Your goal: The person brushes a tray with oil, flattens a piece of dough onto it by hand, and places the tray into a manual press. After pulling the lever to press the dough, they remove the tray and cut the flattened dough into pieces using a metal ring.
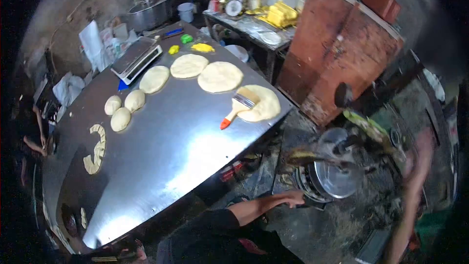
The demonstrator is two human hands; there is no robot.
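My left hand is closed at the left side of a round stove, beside a shiny metal pot or lid; what its fingers hold is hidden. On the far right, my right hand is smeared by motion near a green and yellow cloth or wrapper. A brush with an orange-tipped handle rests on a flattened dough round at the right corner of the metal table. Neither hand touches the brush.
More flat dough rounds, dough balls, a dough strip and a scale lie on the table. Behind stands a side table with yellow blocks, next to a reddish-brown cabinet. A person's arm shows far left.
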